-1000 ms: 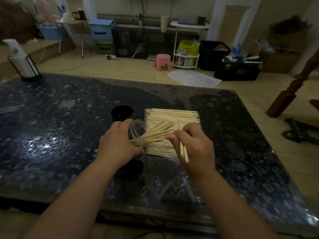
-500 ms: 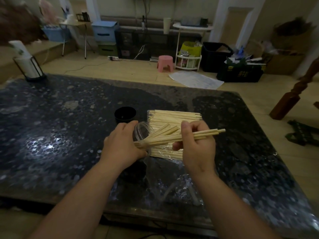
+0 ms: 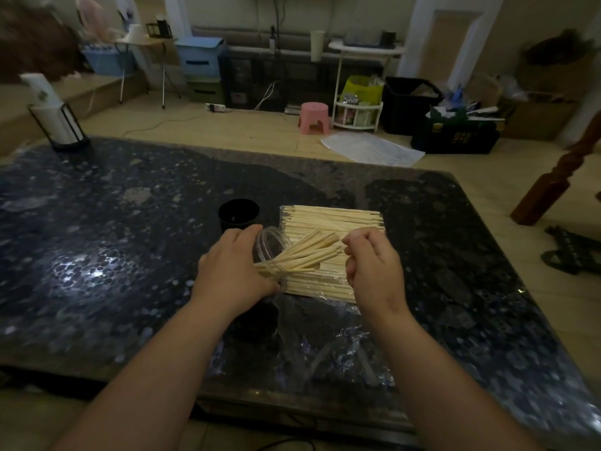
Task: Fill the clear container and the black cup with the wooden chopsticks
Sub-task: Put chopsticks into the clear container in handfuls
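Left hand: the left hand [image 3: 234, 271] is wrapped round the clear container [image 3: 270, 245], holding it tipped with its mouth toward the upper right of the frame.
Right hand: the right hand [image 3: 374, 268] has its fingers curled just at the free ends of the loaded chopsticks [image 3: 305, 255]. I cannot tell from here whether it pinches them or only touches them.
Step in hand: seating a bunch in the container, I'd say. Keep the tilt steady, nudge the ends so the sticks slide down to the base, and square up the fanned ones before tipping it upright, or they may spill out.
Container's load: a fanned bundle pokes out of the mouth, between the two hands; there looks to be room for more.
Supply: the chopstick pack [image 3: 335, 219] lies flat at centre frame, right under the right hand and beside the container, on crinkled plastic wrap [image 3: 325, 340].
Black cup: the black cup [image 3: 239, 214] stands upright just above the left hand in the frame, apparently without chopsticks yet.
Surface: all of it sits on the dark speckled tabletop [image 3: 113, 222].
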Available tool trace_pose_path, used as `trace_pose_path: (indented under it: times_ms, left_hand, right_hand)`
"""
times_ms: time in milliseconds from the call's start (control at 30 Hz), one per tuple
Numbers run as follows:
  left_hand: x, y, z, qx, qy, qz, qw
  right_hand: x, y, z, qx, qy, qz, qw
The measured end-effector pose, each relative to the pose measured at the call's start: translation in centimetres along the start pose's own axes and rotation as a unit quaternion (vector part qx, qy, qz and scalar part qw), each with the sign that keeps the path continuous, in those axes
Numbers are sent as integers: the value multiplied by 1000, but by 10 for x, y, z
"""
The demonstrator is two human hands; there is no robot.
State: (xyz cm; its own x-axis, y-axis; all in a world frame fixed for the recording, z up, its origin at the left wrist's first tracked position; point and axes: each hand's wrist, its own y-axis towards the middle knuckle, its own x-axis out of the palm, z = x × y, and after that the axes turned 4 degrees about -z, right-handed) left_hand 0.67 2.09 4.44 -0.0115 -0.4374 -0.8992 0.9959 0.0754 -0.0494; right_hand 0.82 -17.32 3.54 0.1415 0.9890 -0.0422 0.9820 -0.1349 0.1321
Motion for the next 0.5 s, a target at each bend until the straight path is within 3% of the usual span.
trace_pose_path:
  times_ms: [133, 233, 333, 500]
  left_hand:
    - [0, 0, 0, -4, -4, 0, 1000]
    - [0, 0, 0, -4, -10, 1, 1000]
    - [0, 0, -2, -3, -17, 2, 1000]
    - [0, 1, -4, -3, -18, 7, 1000]
  right_hand:
    - [0, -3, -2, 14, -6, -2, 1000]
    - [-3, -1, 3, 15, -93, -23, 995]
    - [-7, 3, 12, 24, -244, -91, 965]
    - [-4, 1, 25, 52, -369, -205, 905]
